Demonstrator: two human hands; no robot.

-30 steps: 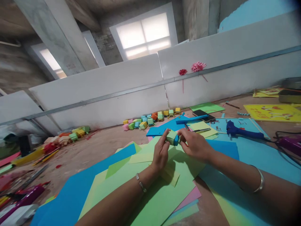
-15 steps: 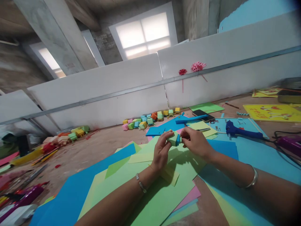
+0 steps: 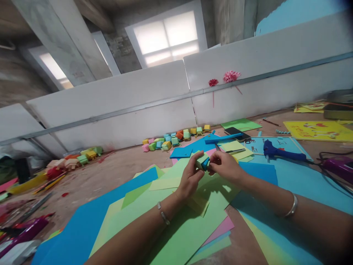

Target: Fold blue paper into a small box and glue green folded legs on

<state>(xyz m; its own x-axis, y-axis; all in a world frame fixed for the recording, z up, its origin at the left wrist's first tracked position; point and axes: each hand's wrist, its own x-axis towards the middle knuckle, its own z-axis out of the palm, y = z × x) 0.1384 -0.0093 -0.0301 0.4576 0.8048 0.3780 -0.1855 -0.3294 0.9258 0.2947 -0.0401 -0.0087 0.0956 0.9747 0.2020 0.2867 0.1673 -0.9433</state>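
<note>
I note left hand (image 3: pixel 191 172) holding small pale-green and blue paper block (image 3: pixel 202 161); long axis roughly crosswise, blue end facing right hand (image 3: pixel 224 164), fingertips pinching there.

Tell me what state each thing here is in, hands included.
Left hand: closed around the small green-and-blue piece.
Right hand: fingertips pinched at the piece's blue end.
Small green-and-blue piece: held up.
Green sheet: flat, overlapping others.
Phone: lying flat, dark.
Glue gun: lying down; whether on, can't tell.
</note>
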